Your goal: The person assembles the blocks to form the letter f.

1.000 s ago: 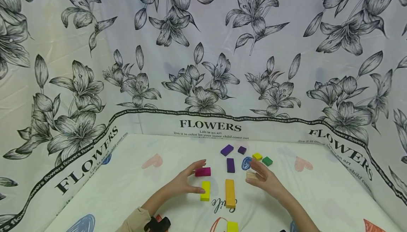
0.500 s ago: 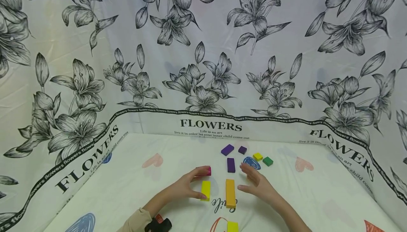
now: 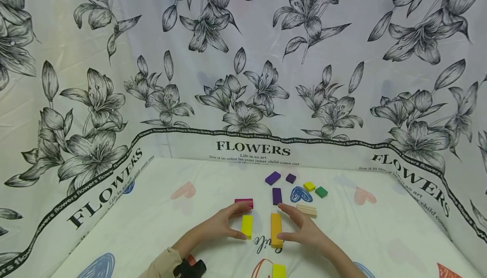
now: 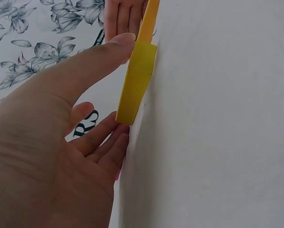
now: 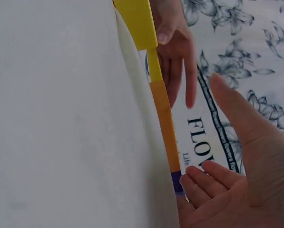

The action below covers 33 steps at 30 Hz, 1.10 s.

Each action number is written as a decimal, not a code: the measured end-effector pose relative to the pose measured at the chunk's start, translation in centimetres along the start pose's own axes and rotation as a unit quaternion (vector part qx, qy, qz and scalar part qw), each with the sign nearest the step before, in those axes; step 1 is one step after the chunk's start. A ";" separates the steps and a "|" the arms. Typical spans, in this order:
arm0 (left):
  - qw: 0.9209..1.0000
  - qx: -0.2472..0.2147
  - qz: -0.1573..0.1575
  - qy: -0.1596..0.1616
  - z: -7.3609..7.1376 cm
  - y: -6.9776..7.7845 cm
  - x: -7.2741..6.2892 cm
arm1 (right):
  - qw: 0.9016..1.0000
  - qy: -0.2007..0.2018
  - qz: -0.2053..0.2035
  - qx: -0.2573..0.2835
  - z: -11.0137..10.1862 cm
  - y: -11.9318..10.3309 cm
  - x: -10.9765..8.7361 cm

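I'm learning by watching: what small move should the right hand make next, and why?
Probably close the right hand on the orange block: the hand is open and holds nothing, and its thumb tip overlaps that block's edge in the head view.

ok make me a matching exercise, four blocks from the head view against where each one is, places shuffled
1 orange block
2 magenta block
3 green block
4 pale wooden block

A farthest right of the blocks
B overlapped by the thumb of the right hand
C just below a blue heart print
D overlapped by fingers of the left hand

Pairs: 1-B, 2-D, 3-A, 4-C
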<state>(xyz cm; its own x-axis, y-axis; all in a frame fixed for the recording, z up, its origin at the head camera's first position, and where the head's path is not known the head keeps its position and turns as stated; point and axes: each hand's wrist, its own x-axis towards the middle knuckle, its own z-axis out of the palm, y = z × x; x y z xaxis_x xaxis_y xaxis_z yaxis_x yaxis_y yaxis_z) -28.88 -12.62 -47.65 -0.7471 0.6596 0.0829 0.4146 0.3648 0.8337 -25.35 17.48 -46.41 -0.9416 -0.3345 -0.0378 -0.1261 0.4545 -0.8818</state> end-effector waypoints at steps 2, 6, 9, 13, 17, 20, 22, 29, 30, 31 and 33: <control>1.000 0.001 0.000 0.001 0.0 0.0 0.0 | 1.000 -0.007 -0.003 0.001 0.2 0.0 0.0; 1.000 0.004 0.006 0.001 0.0 0.1 0.2 | 1.000 -0.009 -0.008 -0.003 0.3 0.1 -0.1; 1.000 0.005 0.009 0.001 -0.1 0.1 0.3 | 1.000 -0.010 -0.009 -0.001 0.4 0.2 -0.1; 1.000 0.006 0.008 0.001 -0.1 -0.2 0.2 | 1.000 -0.016 -0.010 -0.002 0.5 0.5 -0.3; 1.000 0.009 -0.005 0.001 0.0 -0.4 0.1 | 0.999 -0.022 -0.009 -0.021 0.5 0.6 -0.4; 1.000 0.013 -0.009 -0.001 0.0 -0.4 0.0 | 0.999 -0.023 -0.011 -0.033 0.5 0.6 -0.5; 1.000 0.017 -0.006 -0.001 0.0 -0.3 0.0 | 0.999 -0.024 -0.014 -0.035 0.5 0.6 -0.5; 1.000 0.028 -0.009 0.002 0.1 -0.4 0.1 | 0.998 -0.028 -0.026 -0.040 0.5 0.6 -0.4; 1.000 0.029 -0.008 0.002 0.0 -0.4 0.1 | 0.998 -0.029 -0.026 -0.040 0.5 0.6 -0.4; 1.000 0.030 -0.008 0.002 0.0 -0.4 0.1 | 0.998 -0.029 -0.026 -0.039 0.5 0.6 -0.4; 0.999 0.032 -0.007 0.001 0.0 -0.5 0.1 | 0.999 -0.028 -0.023 -0.038 0.5 0.7 -0.3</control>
<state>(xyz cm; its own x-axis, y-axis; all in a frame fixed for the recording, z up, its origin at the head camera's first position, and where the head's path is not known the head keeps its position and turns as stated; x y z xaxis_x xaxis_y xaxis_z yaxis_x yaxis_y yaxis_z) -29.13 -12.72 -48.04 -0.7542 0.6525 0.0732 0.4362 0.4146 0.7987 -24.94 17.46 -47.22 -0.9157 -0.4010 -0.0254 -0.1950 0.4988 -0.8445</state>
